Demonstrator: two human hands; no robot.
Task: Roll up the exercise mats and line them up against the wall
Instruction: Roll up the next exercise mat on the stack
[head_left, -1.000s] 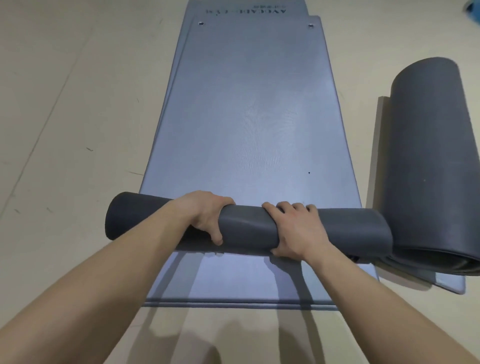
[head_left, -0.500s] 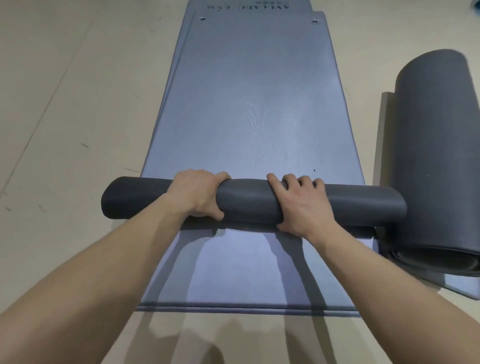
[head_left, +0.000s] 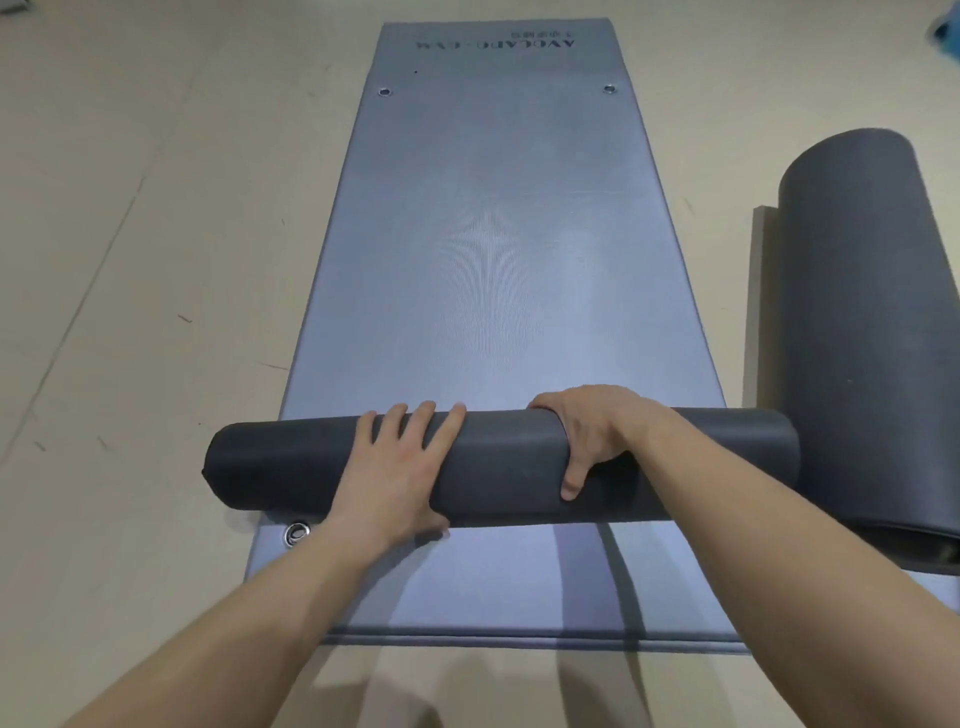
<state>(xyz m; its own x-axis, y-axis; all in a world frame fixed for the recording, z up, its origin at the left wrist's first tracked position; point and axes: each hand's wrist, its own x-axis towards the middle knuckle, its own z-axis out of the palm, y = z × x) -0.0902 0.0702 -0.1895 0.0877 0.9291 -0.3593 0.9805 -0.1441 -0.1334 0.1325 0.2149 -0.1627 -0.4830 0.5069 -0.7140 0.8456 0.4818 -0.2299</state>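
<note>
A blue-grey exercise mat (head_left: 498, 260) lies flat on the floor, running away from me, with its near end wound into a dark grey roll (head_left: 509, 462) that lies crosswise. My left hand (head_left: 395, 467) rests flat on the roll's near face, fingers spread and pointing forward, thumb at the roll's lower edge. My right hand (head_left: 592, 431) curls over the top of the roll, thumb down on its near side. A second flat mat (head_left: 519, 597) shows beneath, nearer to me.
A larger rolled dark grey mat (head_left: 872, 332) lies lengthwise on the right, its side touching the end of my roll. Metal eyelets (head_left: 296, 532) sit at the mats' corners. Beige floor (head_left: 130, 260) stretches to the left.
The roll has travelled farther up the mat and grown a little thicker. My left hand went from a curled grip to flat; my right hand now curls over the top.
</note>
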